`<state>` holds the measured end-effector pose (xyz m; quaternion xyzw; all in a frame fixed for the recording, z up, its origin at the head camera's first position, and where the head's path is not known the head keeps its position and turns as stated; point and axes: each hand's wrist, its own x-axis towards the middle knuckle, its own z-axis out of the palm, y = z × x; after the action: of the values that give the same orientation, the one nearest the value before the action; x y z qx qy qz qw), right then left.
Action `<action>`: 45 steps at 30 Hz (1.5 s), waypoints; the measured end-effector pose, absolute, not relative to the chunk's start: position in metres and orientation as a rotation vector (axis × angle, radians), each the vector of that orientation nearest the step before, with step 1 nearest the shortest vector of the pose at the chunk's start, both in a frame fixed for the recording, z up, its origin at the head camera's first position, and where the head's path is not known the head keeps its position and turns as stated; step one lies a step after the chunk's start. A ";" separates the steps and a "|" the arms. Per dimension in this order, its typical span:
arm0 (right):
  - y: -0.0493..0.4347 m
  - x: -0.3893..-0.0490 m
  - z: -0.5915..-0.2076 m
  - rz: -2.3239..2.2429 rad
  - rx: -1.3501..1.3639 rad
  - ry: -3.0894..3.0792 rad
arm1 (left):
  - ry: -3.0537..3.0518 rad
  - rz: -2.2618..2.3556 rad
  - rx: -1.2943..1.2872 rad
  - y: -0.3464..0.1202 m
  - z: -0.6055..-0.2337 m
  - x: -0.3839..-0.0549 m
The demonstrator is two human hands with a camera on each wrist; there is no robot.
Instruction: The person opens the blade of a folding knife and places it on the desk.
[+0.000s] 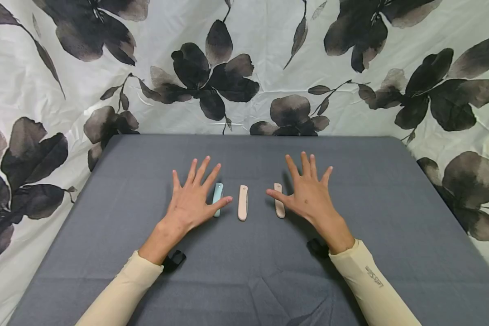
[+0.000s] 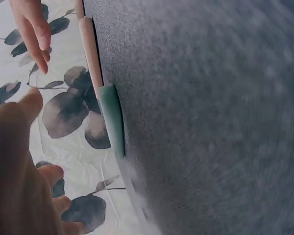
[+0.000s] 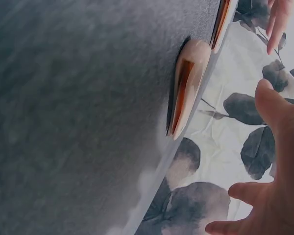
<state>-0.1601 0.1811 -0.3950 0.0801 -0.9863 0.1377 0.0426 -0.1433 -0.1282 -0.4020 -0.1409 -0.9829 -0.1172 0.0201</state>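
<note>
Three slim folding knives, all folded, lie lengthwise on the grey cloth. A light blue knife (image 1: 218,194) is leftmost, partly covered by the left thumb in the head view. The middle pale pink knife (image 1: 242,203) lies between the hands. A second pale pink knife (image 1: 280,210) is on the right, crossed by the right thumb in that view; the right wrist view shows a long slot along this pink knife (image 3: 192,73). My left hand (image 1: 191,199) hovers palm down with fingers spread, nearest the blue knife (image 2: 111,120). My right hand (image 1: 309,194) is likewise spread, holding nothing.
The grey cloth-covered table (image 1: 244,280) has wrinkles near its front edge. Behind and beside it hangs a white sheet (image 1: 277,45) with dark flowers. Black straps (image 1: 174,261) sit at the wrists by the cream sleeves (image 1: 371,280).
</note>
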 end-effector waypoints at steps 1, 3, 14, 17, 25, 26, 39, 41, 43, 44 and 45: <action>0.180 -0.161 -0.395 0.429 0.250 -3.014 | -3.055 -0.374 -0.430 -0.128 -0.402 -0.143; 0.178 -0.162 -0.394 0.451 0.263 -3.007 | -3.060 -0.396 -0.420 -0.128 -0.402 -0.143; 0.173 -0.164 -0.390 0.555 0.320 -2.958 | -3.067 -0.488 -0.390 -0.126 -0.400 -0.145; 0.169 -0.165 -0.388 0.595 0.336 -2.939 | -3.051 -0.510 -0.385 -0.126 -0.400 -0.144; 0.159 -0.166 -0.386 0.668 0.415 -2.953 | -3.018 -0.540 -0.373 -0.127 -0.399 -0.140; 0.158 -0.166 -0.387 0.675 0.431 -2.958 | -3.022 -0.541 -0.370 -0.127 -0.400 -0.139; 0.138 -0.173 -0.390 0.772 0.598 -2.949 | -3.022 -0.560 -0.328 -0.129 -0.404 -0.129; 0.135 -0.173 -0.391 0.779 0.615 -2.947 | -3.026 -0.557 -0.328 -0.129 -0.405 -0.127; 0.132 -0.174 -0.391 0.784 0.632 -2.946 | -3.031 -0.556 -0.327 -0.129 -0.405 -0.126; 0.131 -0.174 -0.392 0.787 0.640 -2.945 | -3.034 -0.554 -0.326 -0.129 -0.406 -0.125; 0.130 -0.174 -0.392 0.791 0.650 -2.943 | -3.038 -0.551 -0.325 -0.129 -0.405 -0.125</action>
<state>-0.1741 0.1296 -0.3916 0.2086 -0.9444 0.2537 0.0130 -0.1248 -0.1288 -0.4055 -0.1047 -0.9784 -0.1774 0.0186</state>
